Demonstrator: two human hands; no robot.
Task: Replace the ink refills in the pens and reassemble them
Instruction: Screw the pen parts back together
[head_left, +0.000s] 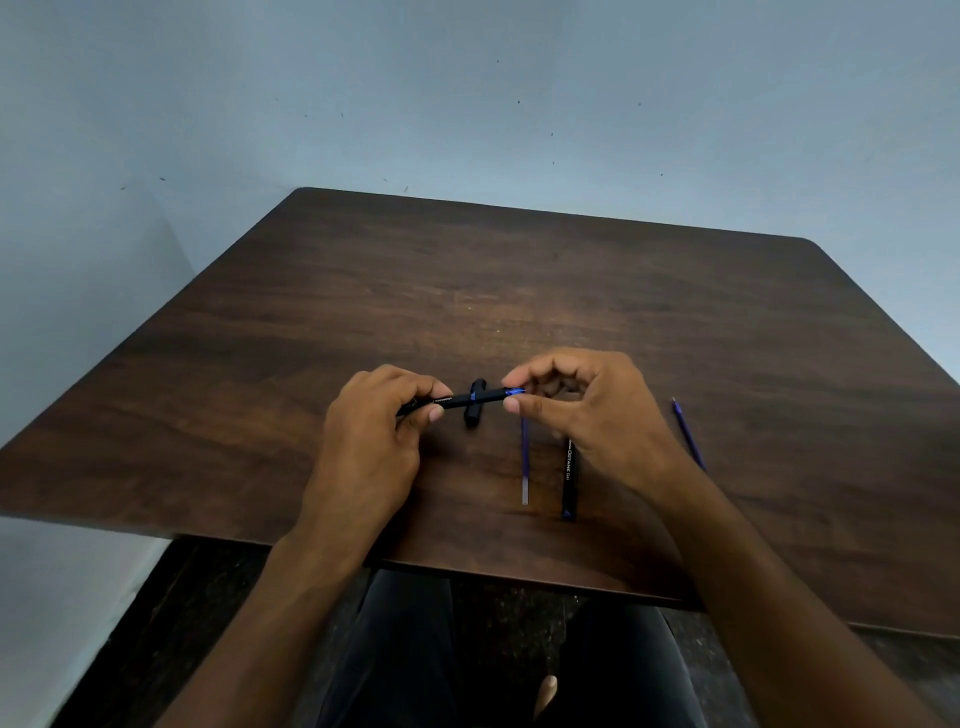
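Over the near middle of the table (519, 291), both hands hold one black pen (470, 399) level, just above the wood. It runs left to right. The left hand (371, 441) grips its left end, fingers curled round the barrel and thumb laid along the near side. The right hand (587, 410) pinches its right end, where a blue tip section (514, 393) shows between thumb and forefinger; the other fingers of that hand are arched above and hold nothing I can see.

Under the pen, about at its middle, a short black cap (474, 410) lies on the table crosswise to it, so the two make a cross from this view. Whether pen and cap touch cannot be told.

Right of the cap, a blue refill (524, 462) lies pointing toward the person, with a pale, clear near end. Its far end is hidden behind the right thumb. Just right of that refill lies a second black pen barrel (570, 480) with white lettering along it, roughly parallel to the refill; its far part is covered by the right hand. The two are near but apart.

Well to the right of the cap, beyond the right wrist, another blue refill (688, 434) lies slanted, its far end toward the wall (467, 104) and its near end hidden by the forearm.

Below the table's near edge, dark trousers (415, 649) show.
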